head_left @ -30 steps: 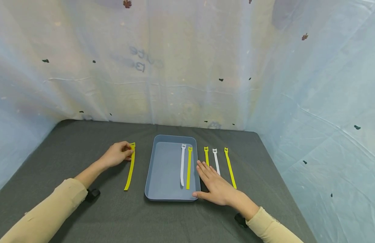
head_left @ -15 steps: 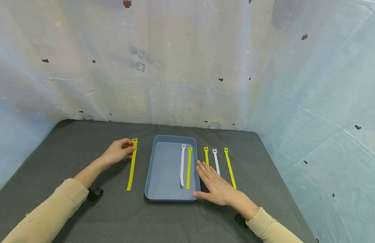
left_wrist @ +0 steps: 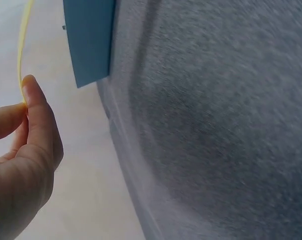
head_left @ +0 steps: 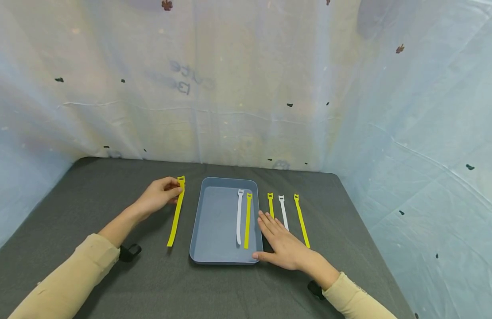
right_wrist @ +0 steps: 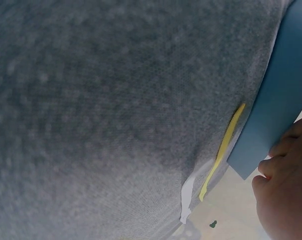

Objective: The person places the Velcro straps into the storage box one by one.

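My left hand point(head_left: 158, 195) pinches a yellow hook-and-loop cable tie point(head_left: 176, 217) near its slotted head, left of the blue-grey tray point(head_left: 215, 221). The strap's tail slants toward me, with a small shadow by its tip. In the left wrist view, thumb and fingertip meet on the thin edge of that yellow strap point(left_wrist: 22, 45). Inside the tray's right half lie a white cable tie point(head_left: 239, 217) and another yellow one point(head_left: 247, 223), side by side. My right hand point(head_left: 285, 248) rests at the tray's right rim, fingers straight.
Right of the tray lie a yellow tie point(head_left: 271, 206), a white tie point(head_left: 283, 210) and a second yellow tie point(head_left: 302, 221); the right hand partly covers the first two. A dark grey cloth point(head_left: 150, 283) covers the table. Pale curtains point(head_left: 238, 88) hang behind and at the sides.
My left hand has lifted the yellow cable tie off the cloth and carried it slightly right and away from me. The right hand and the tray have stayed put.
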`<action>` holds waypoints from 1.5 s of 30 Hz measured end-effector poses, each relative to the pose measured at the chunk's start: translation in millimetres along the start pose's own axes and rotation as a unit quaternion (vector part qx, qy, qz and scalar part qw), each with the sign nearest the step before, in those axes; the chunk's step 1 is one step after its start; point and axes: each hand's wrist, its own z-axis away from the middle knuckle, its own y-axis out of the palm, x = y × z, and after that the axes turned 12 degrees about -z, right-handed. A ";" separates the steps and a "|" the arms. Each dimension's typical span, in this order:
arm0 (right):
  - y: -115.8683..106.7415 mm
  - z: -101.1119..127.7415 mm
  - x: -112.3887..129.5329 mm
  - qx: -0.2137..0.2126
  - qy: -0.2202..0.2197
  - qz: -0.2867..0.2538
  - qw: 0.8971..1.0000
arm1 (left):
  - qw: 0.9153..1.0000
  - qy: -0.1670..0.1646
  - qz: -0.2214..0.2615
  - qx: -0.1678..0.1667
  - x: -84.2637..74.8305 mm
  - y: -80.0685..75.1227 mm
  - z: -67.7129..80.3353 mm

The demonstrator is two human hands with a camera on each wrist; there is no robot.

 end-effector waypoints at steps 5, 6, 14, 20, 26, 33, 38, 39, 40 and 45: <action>0.3 -0.1 -0.6 -0.003 -0.004 0.000 1.000 | 1.000 -0.006 0.005 0.003 -9.0 1.2 -1.8; 0.2 -0.1 -0.4 -0.003 -0.003 0.000 1.000 | 1.000 -0.006 0.006 0.003 -10.5 1.6 -2.1; 0.3 0.0 -0.6 0.000 0.001 -0.001 1.000 | 1.000 0.007 0.013 -0.001 -22.3 9.4 -5.5; 0.4 -0.1 -1.6 0.001 0.001 0.001 1.000 | 1.000 0.013 0.020 0.000 -29.9 20.6 -11.2; 1.4 0.1 -2.8 -0.002 -0.002 0.002 1.000 | 0.999 0.027 0.037 0.006 -36.3 34.1 -16.1; 1.5 0.4 -3.7 -0.006 -0.002 -0.001 1.000 | 0.997 0.040 0.060 0.017 -40.3 46.6 -21.7; 1.7 0.3 -4.5 -0.003 0.003 -0.003 1.000 | 0.997 0.039 0.068 0.022 -42.0 54.3 -27.4; 1.3 0.3 -4.3 -0.002 0.004 -0.004 1.000 | 0.996 0.038 0.071 0.024 -42.6 55.7 -28.8; 1.4 0.5 -4.2 -0.001 0.005 -0.004 1.000 | 0.996 0.036 0.073 0.026 -43.0 57.3 -30.0; 2.2 0.2 -4.8 -0.003 0.005 -0.002 1.000 | 0.996 0.025 0.085 0.034 -44.1 64.8 -37.3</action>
